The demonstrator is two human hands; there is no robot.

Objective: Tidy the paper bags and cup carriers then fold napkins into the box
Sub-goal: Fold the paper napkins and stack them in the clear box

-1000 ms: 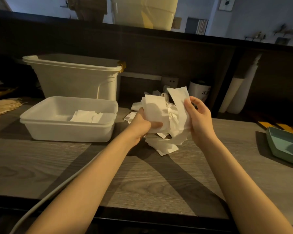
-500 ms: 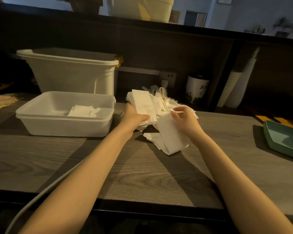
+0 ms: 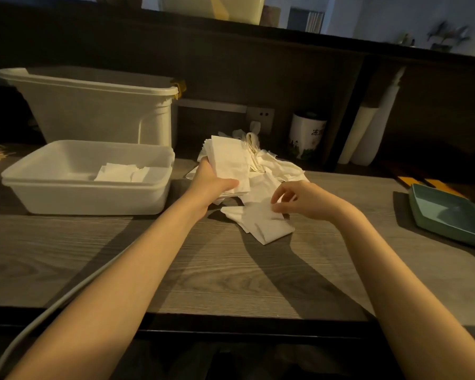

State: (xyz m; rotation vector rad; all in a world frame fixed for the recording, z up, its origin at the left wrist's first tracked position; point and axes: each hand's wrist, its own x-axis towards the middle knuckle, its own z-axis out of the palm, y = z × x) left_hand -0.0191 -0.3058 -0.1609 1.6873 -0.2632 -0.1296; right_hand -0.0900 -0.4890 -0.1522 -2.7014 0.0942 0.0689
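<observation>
A person stands at a grey wood-grain counter (image 3: 209,270), both bare forearms reaching forward in dim, warm light. The left hand (image 3: 213,183) is closed around a neat stack of white paper napkins (image 3: 228,163), thumb laid across the front face and fingers hidden behind, holding the stack upright just above the counter. This grip looks the same as half a second ago.

The right hand (image 3: 299,200) has changed. Half a second ago it pinched a single white napkin and lowered it toward the counter; a second ago both hands held a loose bunch of napkins up in the air. Now the right hand is half open with fingers loosely curled, its fingertips (image 3: 276,208) resting on or just above a flat white napkin (image 3: 266,226) that lies on the counter. Whether it grips that napkin cannot be told.

Behind both hands sits a rumpled pile of loose white napkins (image 3: 274,168). To the left, a shallow white plastic rectangular box (image 3: 88,198) rests on the counter with a few folded white napkins (image 3: 121,173) lying inside, as before. Behind it stands a taller white plastic bin (image 3: 93,116). A teal angular tray (image 3: 450,218) lies at the far right, and a white printed cup (image 3: 306,138) stands against the dark back panel.
</observation>
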